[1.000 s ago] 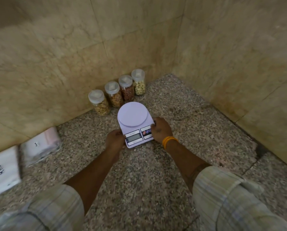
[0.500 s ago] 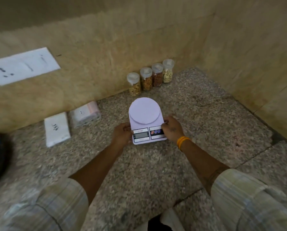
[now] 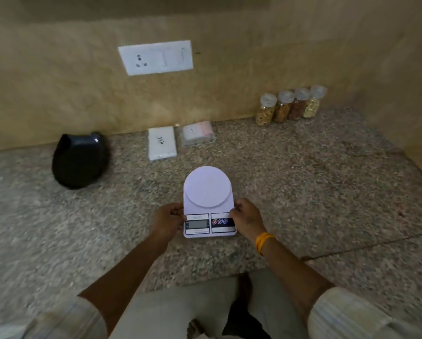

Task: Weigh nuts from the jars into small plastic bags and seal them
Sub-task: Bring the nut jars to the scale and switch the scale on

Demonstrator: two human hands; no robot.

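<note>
Nut jars (image 3: 290,106), four in a row, stand against the far wall at right. Left hand (image 3: 167,221) and right hand (image 3: 247,220) each grip a side of the white scale (image 3: 208,201) on the granite worktop (image 3: 315,192). Bag packs (image 3: 180,140) lie far centre.

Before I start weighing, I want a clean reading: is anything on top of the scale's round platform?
Nothing shows on the platform of the scale. The left hand and right hand grip the scale's sides beside the display. What is under the scale is hidden.
</note>
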